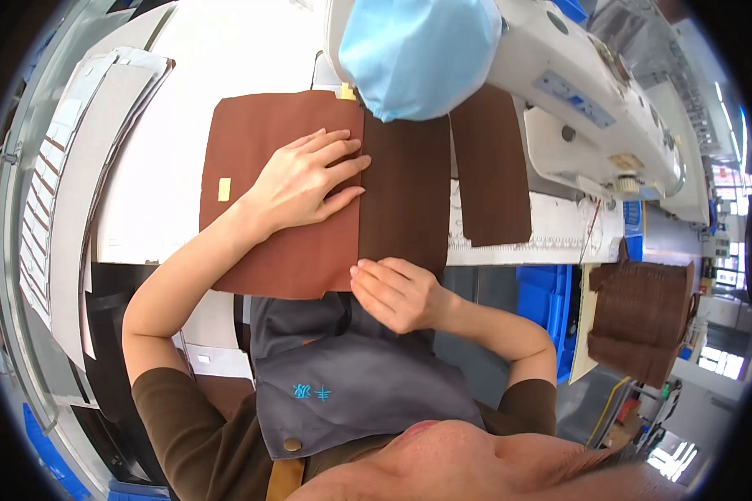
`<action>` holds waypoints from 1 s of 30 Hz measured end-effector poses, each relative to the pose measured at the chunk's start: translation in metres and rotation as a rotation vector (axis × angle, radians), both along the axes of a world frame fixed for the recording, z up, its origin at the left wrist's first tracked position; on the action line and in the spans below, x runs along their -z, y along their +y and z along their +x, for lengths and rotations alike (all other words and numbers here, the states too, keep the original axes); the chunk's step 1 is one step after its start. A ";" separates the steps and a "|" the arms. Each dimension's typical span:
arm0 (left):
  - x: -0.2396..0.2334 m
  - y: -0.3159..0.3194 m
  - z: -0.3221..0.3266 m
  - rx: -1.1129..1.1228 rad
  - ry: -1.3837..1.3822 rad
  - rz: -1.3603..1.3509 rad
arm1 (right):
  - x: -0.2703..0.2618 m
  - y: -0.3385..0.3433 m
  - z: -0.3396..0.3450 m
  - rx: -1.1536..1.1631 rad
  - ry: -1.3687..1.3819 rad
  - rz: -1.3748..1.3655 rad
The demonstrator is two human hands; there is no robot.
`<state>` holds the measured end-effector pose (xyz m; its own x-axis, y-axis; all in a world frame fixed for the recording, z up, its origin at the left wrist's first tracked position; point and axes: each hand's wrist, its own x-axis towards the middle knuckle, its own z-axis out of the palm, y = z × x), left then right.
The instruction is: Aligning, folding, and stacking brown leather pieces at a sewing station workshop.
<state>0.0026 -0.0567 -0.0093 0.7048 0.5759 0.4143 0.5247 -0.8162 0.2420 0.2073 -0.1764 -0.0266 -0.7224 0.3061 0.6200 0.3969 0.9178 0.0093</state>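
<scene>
A reddish-brown panel point(288, 250), of leather or a similar sheet material, lies on the white sewing-machine table with its near edge past the table's front. Its right edge overlaps a dark brown panel point(407, 188). Flat on the reddish panel lies my left hand point(313, 178), fingers spread and their tips at the seam line. At the near end of that line, my right hand point(407, 294) pinches the reddish panel's corner between thumb and fingers. The far end of the line runs under the sewing machine's head point(344, 37), where a light blue cloth cover point(420, 56) hides the needle.
Right of the panels lies a separate dark brown strip point(495, 175) beneath the machine arm point(576, 94). A ruler scale point(545, 237) runs along the table's front edge. Stacked pale-backed pieces point(94, 169) stand at left. A blue bin point(545, 313) and brown sheets point(639, 319) are at right.
</scene>
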 end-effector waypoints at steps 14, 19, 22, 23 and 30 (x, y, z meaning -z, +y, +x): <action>-0.003 0.018 0.004 0.016 0.043 0.053 | -0.011 0.050 -0.001 -0.018 -0.013 -0.039; -0.006 0.016 0.008 -0.031 0.046 0.095 | -0.009 0.063 0.000 -0.003 -0.006 -0.065; -0.002 0.022 0.005 -0.070 0.040 0.046 | -0.008 0.072 0.001 0.003 -0.004 -0.054; -0.002 0.025 0.004 -0.093 0.047 0.014 | -0.009 0.075 0.000 -0.002 -0.015 -0.055; -0.008 0.007 -0.006 0.146 -0.070 -0.088 | -0.005 0.095 0.003 0.011 -0.012 -0.055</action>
